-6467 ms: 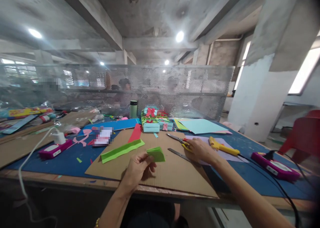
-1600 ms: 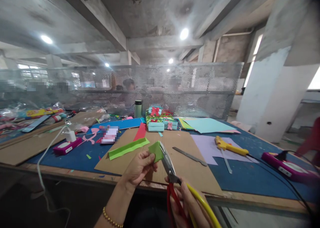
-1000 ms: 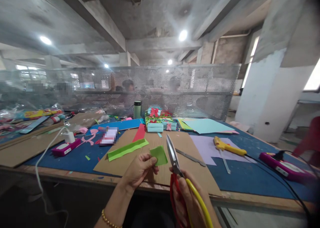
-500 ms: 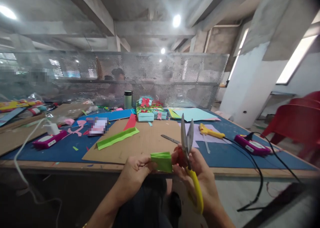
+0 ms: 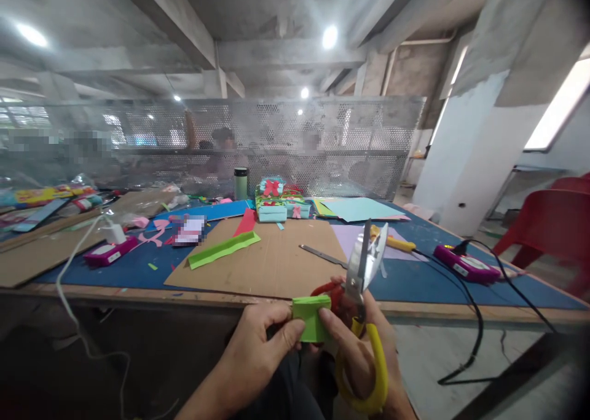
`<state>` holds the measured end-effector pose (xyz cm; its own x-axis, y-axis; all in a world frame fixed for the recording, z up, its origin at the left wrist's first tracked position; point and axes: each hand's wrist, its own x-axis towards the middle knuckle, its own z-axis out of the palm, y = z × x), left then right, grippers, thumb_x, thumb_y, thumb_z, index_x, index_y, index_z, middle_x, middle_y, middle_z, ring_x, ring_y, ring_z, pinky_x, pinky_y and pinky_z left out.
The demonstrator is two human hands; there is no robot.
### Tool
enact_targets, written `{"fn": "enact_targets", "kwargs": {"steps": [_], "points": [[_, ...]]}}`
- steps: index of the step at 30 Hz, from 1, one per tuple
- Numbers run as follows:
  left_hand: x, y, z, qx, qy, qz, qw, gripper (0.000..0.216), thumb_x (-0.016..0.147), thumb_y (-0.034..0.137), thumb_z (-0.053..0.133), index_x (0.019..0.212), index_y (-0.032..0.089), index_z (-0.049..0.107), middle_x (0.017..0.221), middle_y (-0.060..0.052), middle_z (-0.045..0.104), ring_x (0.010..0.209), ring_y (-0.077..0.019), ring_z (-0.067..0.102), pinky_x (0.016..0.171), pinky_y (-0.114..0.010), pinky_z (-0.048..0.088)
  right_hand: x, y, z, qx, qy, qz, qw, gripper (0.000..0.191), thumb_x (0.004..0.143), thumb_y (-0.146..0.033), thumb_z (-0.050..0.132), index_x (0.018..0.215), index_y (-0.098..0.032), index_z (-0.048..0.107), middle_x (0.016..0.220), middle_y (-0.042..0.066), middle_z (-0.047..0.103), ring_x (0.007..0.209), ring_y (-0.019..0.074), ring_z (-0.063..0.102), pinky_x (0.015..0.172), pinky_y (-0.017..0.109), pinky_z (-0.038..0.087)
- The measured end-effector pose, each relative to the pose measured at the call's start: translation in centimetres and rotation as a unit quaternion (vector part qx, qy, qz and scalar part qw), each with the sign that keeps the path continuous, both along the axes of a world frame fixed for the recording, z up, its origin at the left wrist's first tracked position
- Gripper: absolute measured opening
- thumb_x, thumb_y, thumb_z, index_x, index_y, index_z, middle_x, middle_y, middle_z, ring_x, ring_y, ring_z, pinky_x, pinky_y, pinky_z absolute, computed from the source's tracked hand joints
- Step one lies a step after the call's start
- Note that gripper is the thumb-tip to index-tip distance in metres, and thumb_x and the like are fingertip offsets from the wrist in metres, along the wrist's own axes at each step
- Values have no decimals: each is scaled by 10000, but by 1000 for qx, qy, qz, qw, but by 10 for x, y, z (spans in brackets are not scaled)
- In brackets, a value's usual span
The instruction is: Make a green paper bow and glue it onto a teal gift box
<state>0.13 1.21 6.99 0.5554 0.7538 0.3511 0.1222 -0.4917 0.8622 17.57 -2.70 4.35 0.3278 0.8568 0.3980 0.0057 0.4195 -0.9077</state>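
Folded green piece, one, near-square, no clear long axis; held at the near edge of the counter, between both hands. Left hand: fingers pinching its left side. Right hand: fingers on its right side, also holding scissors, blades spread, just right of it.

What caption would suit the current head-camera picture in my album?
Left hand and right hand pinch a layered green piece beside a blue table, the right also holding open scissors.
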Motion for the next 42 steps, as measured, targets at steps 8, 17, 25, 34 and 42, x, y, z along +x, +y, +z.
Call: {"fn": "enact_targets", "kwargs": {"steps": [8, 17, 25, 34, 42], "points": [[-3, 0, -2, -86, -59, 2, 995, 371, 954, 421, 507, 1012, 126, 724, 760, -47, 677, 655, -146, 605, 639, -239, 461, 4, 10, -12, 6, 70, 3, 998, 525, 764, -397, 777, 1207, -227, 554, 855, 13, 622, 665, 169, 600, 552, 269, 507], [2, 1, 2, -49, -52, 82, 994, 314, 887, 439, 613, 842, 138, 687, 724, -24, 645, 655, -131, 543, 592, -214, 416, -10, 4, -12, -40, 60, 37, 997, 535, 769, -411, 780, 1215, -235, 541, 843, -2, 559, 659, 155, 579, 508, 250, 511], [1, -4, 1, -34, -44, 134, 989, 273, 884, 372, 607, 767, 144, 700, 702, -20, 642, 674, -135, 533, 620, -214, 411, -13, 0, -11, -48, 26, 30, 998, 516, 765, -411, 776, 1199, -221, 571, 815, 0, 567, 653, 153, 571, 518, 247, 522], [1, 0, -8, -153, -107, 55, 981, 345, 833, 465, 671, 888, 124, 686, 772, -45, 651, 724, -159, 590, 652, -239, 464, -14, 1, -10, -34, 1, 12, 999, 509, 773, -426, 764, 1183, -206, 556, 820, 8, 608, 620, 147, 575, 532, 265, 516], [5, -1, -12, -207, -97, 22, 973, 401, 848, 518, 624, 775, 124, 627, 573, -15, 610, 475, -118, 564, 489, -214, 400, -17, -1, -7, -29, -11, -7, 999, 477, 768, -410, 766, 1147, -211, 556, 823, 20, 630, 627, 153, 590, 501, 256, 522]]}}
